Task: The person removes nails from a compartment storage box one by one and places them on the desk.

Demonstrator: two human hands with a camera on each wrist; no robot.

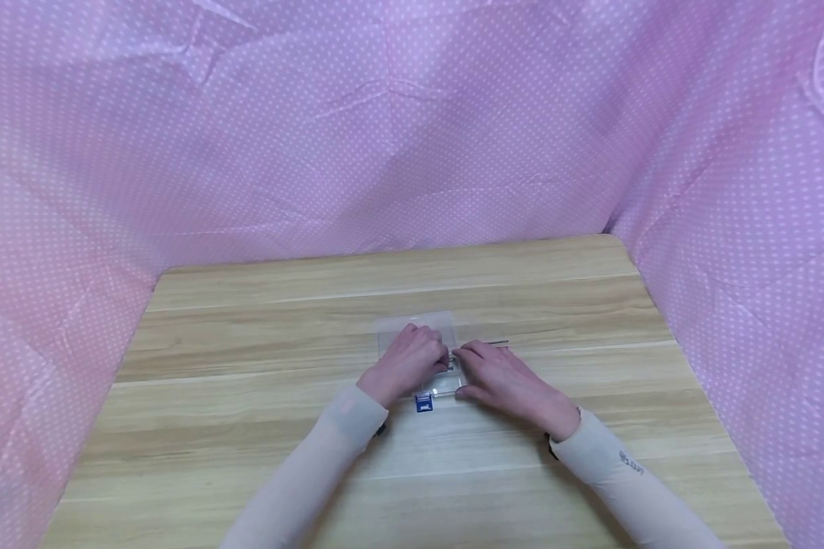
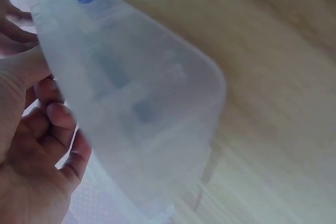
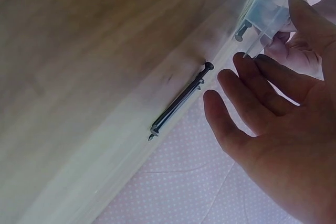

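A clear plastic box [image 1: 448,383] lies on the table, its lid [image 1: 412,320] folded back and a blue latch [image 1: 423,402] at its front. My left hand [image 1: 415,357] bends down into the box from the left; its fingers are curled, and the tips are hidden. Beside these fingers, a nail [image 3: 242,30] shows at the box's right end. My right hand [image 1: 504,381] touches that end, thumb near the front corner, forefinger farther back, other fingers loosely spread. Just beyond that hand, long nails [image 3: 181,99] lie together on the table.
The wooden table [image 1: 247,457] carries the box near its middle. Pink dotted cloth [image 1: 384,152] hangs behind the table and along both sides.
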